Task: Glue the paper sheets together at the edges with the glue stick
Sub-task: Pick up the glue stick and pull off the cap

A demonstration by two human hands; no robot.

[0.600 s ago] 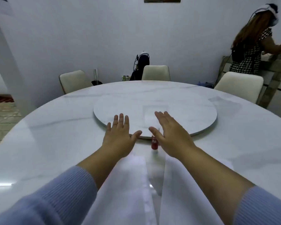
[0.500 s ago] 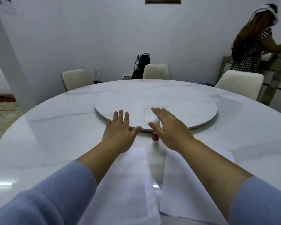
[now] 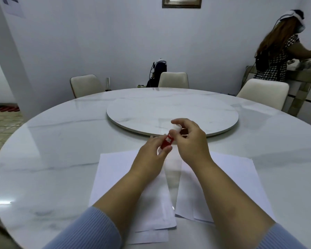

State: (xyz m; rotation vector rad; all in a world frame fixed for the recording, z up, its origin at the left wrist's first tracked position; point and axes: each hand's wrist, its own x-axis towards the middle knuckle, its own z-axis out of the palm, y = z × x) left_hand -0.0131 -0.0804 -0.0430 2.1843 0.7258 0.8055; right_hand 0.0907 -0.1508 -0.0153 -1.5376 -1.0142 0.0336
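1. I am holding the glue stick [image 3: 167, 141] up off the counter [image 3: 61, 150], between my two hands, just above the far ends of the paper.
2. My left hand [image 3: 151, 155] is gripping the red barrel low down, thumb and fingers curled around it.
3. My right hand [image 3: 190, 141] is pinching the white cap [image 3: 176, 127] at the top end, fingers bent around it; as far as I can see, the cap is still sitting on the barrel.
4. I am judging that I am only at the uncapping step, so the task is barely under way.
5. The left stack of sheets [image 3: 115, 177] and the right stack of sheets [image 3: 232, 180] are lying flat on the counter beneath my forearms, side by side with a narrow wedge of bare counter between them, so they are not yet joined.
6. I am seeing no glue on any edge, though a thin film would be hard to make out.
7. Everything is still remaining: pulling the cap off, running glue along an edge, overlapping the sheets and pressing the seam down.
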